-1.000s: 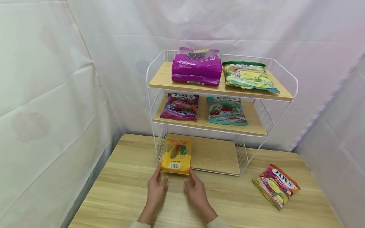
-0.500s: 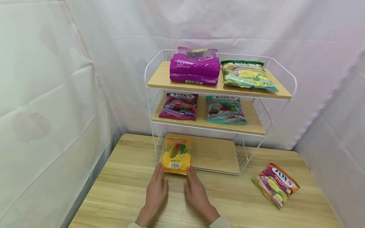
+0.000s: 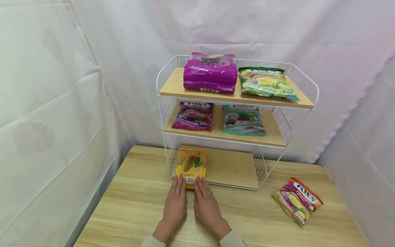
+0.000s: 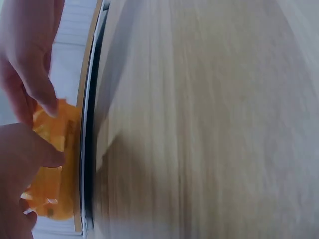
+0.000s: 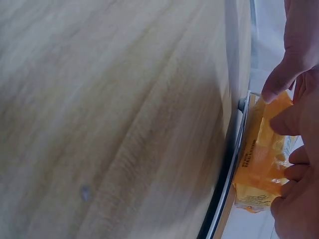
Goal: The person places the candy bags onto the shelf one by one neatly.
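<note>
A yellow snack bag (image 3: 192, 163) with a fruit picture and a barcode lies at the left end of the white wire rack's bottom shelf (image 3: 232, 168). On its near end rest the fingertips of my left hand (image 3: 175, 207) and right hand (image 3: 208, 209). In the head view the fingers of both are straight, side by side, and partly cover the barcode. The left wrist view shows the orange bag (image 4: 55, 189) at the shelf's edge, under fingers and thumbs. From the right wrist, the bag's crimped end (image 5: 261, 164) appears below my right hand (image 5: 299, 184).
On the middle shelf (image 3: 217, 118) lie a purple berries bag (image 3: 194, 116) and a teal mint bag (image 3: 243, 120). The top shelf (image 3: 172, 82) carries a large purple bag (image 3: 210, 72) and green-yellow bags (image 3: 266, 82). A red fruits bag (image 3: 297, 201) lies on the table (image 3: 256, 219) at right.
My hands have moved from the yellow bag's sides inward onto its near end, their fingers now straight over it. The bag has shifted slightly, if at all; the other bags stay put.
</note>
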A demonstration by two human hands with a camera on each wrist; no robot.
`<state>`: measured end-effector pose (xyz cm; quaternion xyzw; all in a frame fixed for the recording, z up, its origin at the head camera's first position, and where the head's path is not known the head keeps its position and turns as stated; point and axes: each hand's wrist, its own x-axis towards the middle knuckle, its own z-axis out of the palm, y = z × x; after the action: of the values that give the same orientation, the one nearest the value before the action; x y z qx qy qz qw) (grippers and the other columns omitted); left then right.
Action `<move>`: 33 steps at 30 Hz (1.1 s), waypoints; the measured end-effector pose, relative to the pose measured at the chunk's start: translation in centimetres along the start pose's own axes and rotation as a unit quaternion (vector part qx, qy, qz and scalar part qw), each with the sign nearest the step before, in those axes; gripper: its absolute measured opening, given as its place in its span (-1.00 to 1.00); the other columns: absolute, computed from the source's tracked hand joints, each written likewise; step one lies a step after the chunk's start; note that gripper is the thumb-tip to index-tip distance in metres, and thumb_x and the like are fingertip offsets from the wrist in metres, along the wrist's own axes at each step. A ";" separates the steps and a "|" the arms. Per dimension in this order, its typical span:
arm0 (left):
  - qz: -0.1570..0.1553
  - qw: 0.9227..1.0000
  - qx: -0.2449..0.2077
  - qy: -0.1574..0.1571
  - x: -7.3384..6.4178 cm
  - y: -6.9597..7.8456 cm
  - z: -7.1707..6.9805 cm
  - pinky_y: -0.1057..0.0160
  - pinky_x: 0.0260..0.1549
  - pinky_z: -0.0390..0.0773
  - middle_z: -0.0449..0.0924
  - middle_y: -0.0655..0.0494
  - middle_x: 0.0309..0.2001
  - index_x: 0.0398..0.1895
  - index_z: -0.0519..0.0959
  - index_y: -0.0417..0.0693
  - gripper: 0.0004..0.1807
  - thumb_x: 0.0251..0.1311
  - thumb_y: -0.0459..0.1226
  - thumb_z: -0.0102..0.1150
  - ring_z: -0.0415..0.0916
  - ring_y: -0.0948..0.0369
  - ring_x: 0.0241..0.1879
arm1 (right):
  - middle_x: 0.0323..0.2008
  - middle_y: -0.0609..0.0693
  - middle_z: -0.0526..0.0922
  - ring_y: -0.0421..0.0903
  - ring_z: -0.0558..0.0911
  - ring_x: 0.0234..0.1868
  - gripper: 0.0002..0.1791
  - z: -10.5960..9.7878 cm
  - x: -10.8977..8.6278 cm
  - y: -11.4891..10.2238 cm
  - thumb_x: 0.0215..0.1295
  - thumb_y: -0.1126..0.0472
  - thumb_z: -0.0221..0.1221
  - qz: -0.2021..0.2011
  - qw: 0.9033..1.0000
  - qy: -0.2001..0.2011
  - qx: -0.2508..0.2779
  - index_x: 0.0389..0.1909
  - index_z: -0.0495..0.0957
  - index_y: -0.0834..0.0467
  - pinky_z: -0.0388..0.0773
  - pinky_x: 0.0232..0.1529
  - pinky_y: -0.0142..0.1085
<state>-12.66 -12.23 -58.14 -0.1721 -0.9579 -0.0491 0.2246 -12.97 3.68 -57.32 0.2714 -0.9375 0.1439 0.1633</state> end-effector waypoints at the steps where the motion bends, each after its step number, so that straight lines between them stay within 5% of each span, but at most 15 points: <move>1: 0.000 1.000 0.004 -0.006 0.0 0.1 0.1 -0.02 0.33 0.14 0.02 -0.33 0.42 0.33 0.22 -0.47 -0.23 0.11 -0.24 0.26 -0.02 -0.19 0.40 | 0.42 0.24 0.13 0.17 0.06 0.43 -0.29 0.1 0.0 0.0 0.25 0.20 0.19 0.002 1.000 -0.003 -0.002 0.36 0.21 0.36 0.16 0.34 0.01; 9: -0.007 1.000 0.006 0.000 0.4 0.0 0.5 -0.05 0.29 0.22 0.03 -0.33 0.41 0.32 0.21 -0.47 -0.22 0.09 -0.25 0.27 0.00 -0.21 0.38 | 0.42 0.23 0.12 0.18 0.06 0.43 -0.29 0.4 0.5 0.0 0.27 0.19 0.17 0.008 1.000 -0.025 -0.009 0.38 0.19 0.34 0.18 0.34 0.02; 22: -0.019 0.999 -0.021 -0.038 1.0 -0.7 1.1 -0.09 0.30 0.17 -0.02 -0.30 0.44 0.37 0.14 -0.46 -0.10 0.04 -0.21 0.36 -0.06 -0.21 0.40 | 0.41 0.26 0.13 0.20 0.06 0.43 -0.29 0.4 1.7 0.1 0.27 0.18 0.17 0.008 0.999 -0.036 -0.012 0.37 0.18 0.37 0.20 0.33 0.03; 33: -0.009 0.999 0.003 -0.031 1.7 -0.8 1.6 -0.08 0.31 0.17 0.00 -0.34 0.42 0.35 0.16 -0.48 -0.05 -0.07 -0.24 0.42 -0.05 -0.26 0.38 | 0.39 0.25 0.17 0.18 0.09 0.42 -0.34 0.6 2.4 0.4 0.28 0.24 0.15 0.021 0.999 -0.040 0.011 0.35 0.22 0.39 0.17 0.35 -0.03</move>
<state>-15.03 -12.23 -58.86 -0.1637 -0.9661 -0.0428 0.1950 -15.24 2.62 -57.03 0.2589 -0.9471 0.1472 0.1199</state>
